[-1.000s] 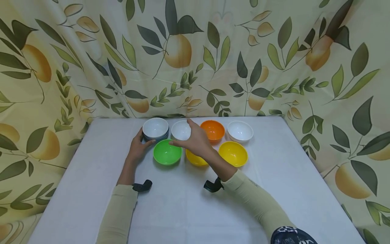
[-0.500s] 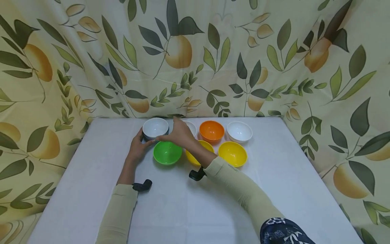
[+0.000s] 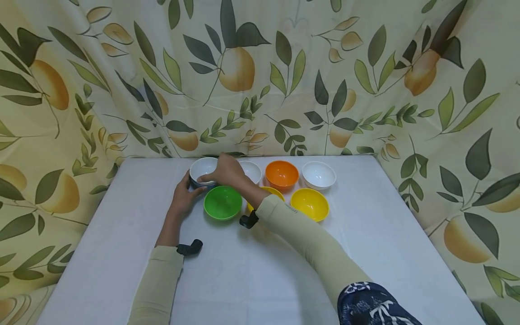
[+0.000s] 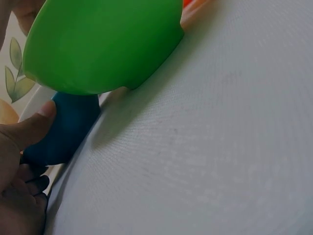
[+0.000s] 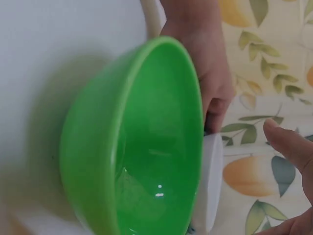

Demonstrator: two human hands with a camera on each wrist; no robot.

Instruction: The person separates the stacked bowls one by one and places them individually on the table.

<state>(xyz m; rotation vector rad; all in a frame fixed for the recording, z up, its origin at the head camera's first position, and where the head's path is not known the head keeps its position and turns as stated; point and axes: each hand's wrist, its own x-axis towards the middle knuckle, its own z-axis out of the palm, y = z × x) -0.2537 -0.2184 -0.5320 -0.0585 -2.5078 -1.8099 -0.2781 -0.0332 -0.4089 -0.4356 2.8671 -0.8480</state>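
The right hand (image 3: pixel 225 172) is arriving from the plain white bowl (image 3: pixel 251 170) at the white-lined blue bowl (image 3: pixel 201 170) at the tabletop's (image 3: pixel 252 271) far left, fingers closing on its rim while the left hand (image 3: pixel 183 197) is cupping its wall; it is looking light, rigid, smooth, best gripped by the rim.

The right hand (image 3: pixel 225 172) is covering the near rim of the white bowl (image 3: pixel 201 168), so whether its fingers are gripping it cannot be told. The blue bowl (image 4: pixel 66 129) beneath is showing only as a sliver under that grip. The right forearm is hiding most of one yellow bowl (image 3: pixel 270 192). The left wrist view is cutting off the green bowl (image 4: pixel 102 44) and the left hand (image 4: pixel 19 166).
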